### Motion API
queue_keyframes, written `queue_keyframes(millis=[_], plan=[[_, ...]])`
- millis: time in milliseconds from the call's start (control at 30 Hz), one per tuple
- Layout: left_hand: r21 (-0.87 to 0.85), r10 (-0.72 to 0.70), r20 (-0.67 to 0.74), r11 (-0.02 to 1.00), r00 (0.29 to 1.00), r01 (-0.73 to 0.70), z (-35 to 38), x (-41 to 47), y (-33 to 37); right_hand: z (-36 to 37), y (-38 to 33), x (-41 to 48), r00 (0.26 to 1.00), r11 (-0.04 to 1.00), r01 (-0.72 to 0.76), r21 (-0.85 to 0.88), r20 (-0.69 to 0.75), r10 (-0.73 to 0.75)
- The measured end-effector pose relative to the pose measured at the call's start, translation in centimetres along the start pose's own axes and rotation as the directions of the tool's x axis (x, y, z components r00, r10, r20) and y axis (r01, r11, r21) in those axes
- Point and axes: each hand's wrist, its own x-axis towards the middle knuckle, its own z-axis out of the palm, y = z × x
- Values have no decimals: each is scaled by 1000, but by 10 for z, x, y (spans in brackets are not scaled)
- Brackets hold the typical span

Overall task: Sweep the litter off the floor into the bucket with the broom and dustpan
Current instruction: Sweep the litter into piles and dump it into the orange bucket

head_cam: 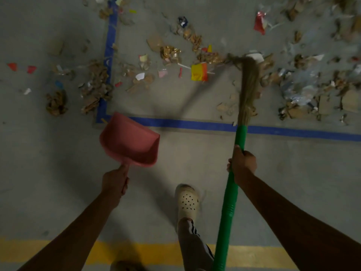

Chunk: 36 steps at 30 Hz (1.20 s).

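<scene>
Firmly, left hand (114, 181) grips dustpan (130, 139), right hand (243, 163) grips broom (227, 202), its bristles (249, 81) blurred

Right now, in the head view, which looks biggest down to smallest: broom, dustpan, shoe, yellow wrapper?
1. broom
2. dustpan
3. shoe
4. yellow wrapper
The dustpan is held nearer the camera than the wrapper on the floor, so it may look bigger than it really is.
</scene>
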Motion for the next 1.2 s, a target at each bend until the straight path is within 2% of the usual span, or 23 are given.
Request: queue_keyframes(millis=[100,233,467,667,800,867,933,1000,1033,1100,1200], plan=[[26,12,-10,1000,1000,-11,5,-3,17,7,-18,-15,998,999,33,37,51,-35],[59,13,6,998,1000,-13,-8,4,25,31,-28,-44,986,997,81,2,147,-81],[107,-22,7,994,1000,21,-86,45,0,111,-20,-118,915,954,255,-158,360,-185],[21,-45,-55,999,997,46,-200,83,-6,218,-4,-203,796,860,440,-259,555,-240],[-52,-83,-85,996,993,79,-282,117,-7,305,14,-252,677,706,621,-340,687,-263],[-58,-72,-91,996,993,67,-314,131,-7,345,20,-271,616,644,677,-356,753,-231],[-50,-65,-104,997,993,60,-340,145,-7,381,23,-283,589,595,699,-397,791,-164],[-47,-63,-120,997,991,57,-357,158,-6,411,25,-285,597,575,688,-444,796,-99],[-43,-61,-125,998,990,56,-362,164,-4,423,26,-281,623,573,666,-479,778,-74],[-38,-53,-130,998,990,48,-365,174,2,434,24,-265,709,594,581,-556,704,-35],[-56,-47,-130,998,990,40,-357,186,13,425,18,-232,860,732,362,-577,510,-24]])
